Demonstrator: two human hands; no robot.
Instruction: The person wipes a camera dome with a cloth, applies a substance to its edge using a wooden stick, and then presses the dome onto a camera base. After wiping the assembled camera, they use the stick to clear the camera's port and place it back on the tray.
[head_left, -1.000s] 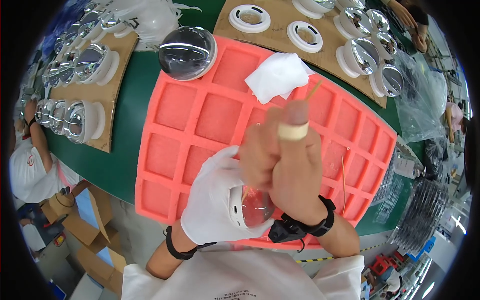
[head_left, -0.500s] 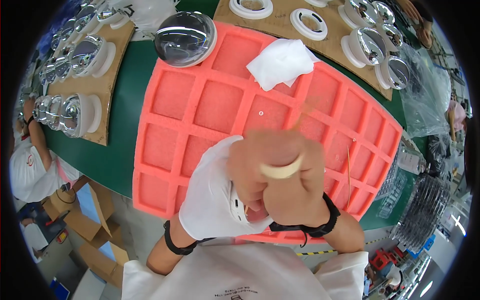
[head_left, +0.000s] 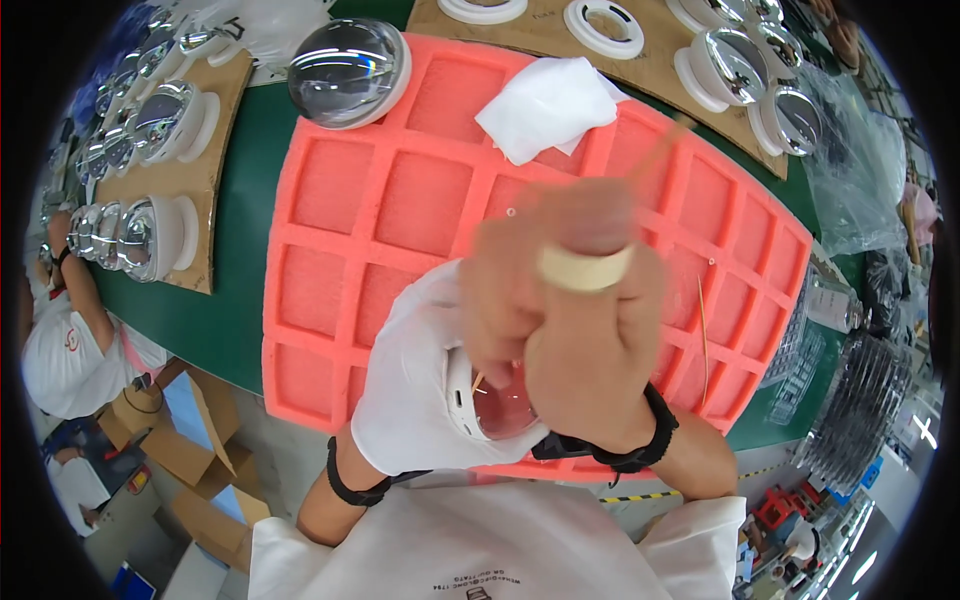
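Observation:
My left hand (head_left: pixel 408 375), covered by a white cloth, supports a white round housing (head_left: pixel 458 398) with a clear inside low in the middle; its fingers are hidden. Over that housing my right hand (head_left: pixel 590 350) is closed and smeared by motion. A thin wooden stick (head_left: pixel 655 155) runs through its grip, one end poking out above the fingers. Pale tape (head_left: pixel 585 269) wraps one right finger. Beneath the hands lies a pink foam tray (head_left: pixel 480 200) with square pockets. Another thin stick (head_left: pixel 703 340) rests on the tray at the right.
A clear-domed unit (head_left: pixel 345 75) sits on the tray's far left corner, and a white wipe (head_left: pixel 550 108) lies at its far edge. Cardboard sheets hold domed units (head_left: pixel 165 125) at left and white rings (head_left: pixel 603 28) at the back. A person (head_left: pixel 75 350) is at far left.
My right hand has moved slightly up and away from the housing, exposing more of its clear inside. The stick's upper end has shifted up and right. The view has also shifted a little.

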